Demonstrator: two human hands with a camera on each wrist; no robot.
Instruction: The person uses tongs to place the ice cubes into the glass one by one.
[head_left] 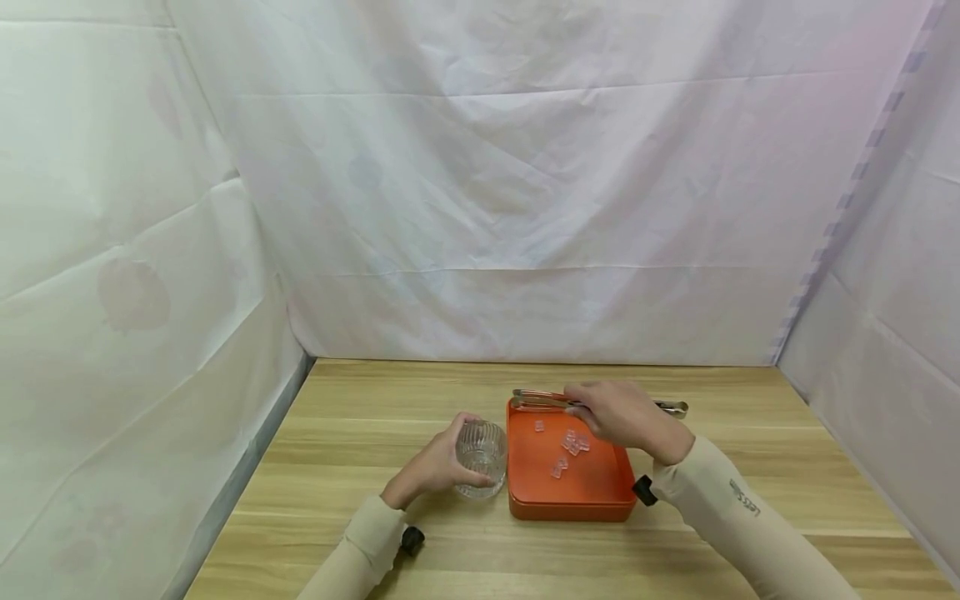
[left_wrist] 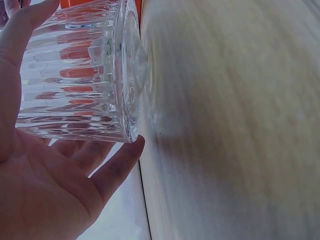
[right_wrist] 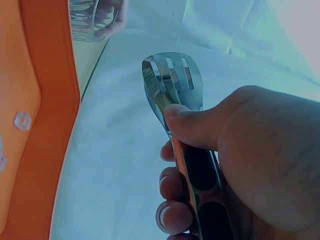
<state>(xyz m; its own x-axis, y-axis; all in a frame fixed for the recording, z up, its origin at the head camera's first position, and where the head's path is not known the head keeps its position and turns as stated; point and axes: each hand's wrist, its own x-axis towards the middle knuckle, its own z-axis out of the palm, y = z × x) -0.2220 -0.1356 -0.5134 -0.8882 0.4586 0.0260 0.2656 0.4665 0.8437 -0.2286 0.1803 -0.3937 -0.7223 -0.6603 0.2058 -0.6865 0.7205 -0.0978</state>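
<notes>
My left hand [head_left: 438, 463] holds a clear ribbed glass [head_left: 482, 467], the thumb on its near side and the fingers round the far side. In the left wrist view the glass [left_wrist: 75, 80] stands with its base at the wooden tabletop. My right hand [head_left: 626, 418] grips metal tongs [right_wrist: 175, 75] by their dark-inset handle. The slotted tips of the tongs point left, above the back edge of a square orange tray [head_left: 573, 510]. Several clear cubes [head_left: 576, 442] lie in the tray, none between the tips.
The wooden table [head_left: 360, 417] carries the glass and tray, which stand side by side. White cloth [head_left: 525, 208] hangs behind the table and along both sides. A black band piece [head_left: 412, 540] sits at the left wrist and another [head_left: 645, 490] at the right.
</notes>
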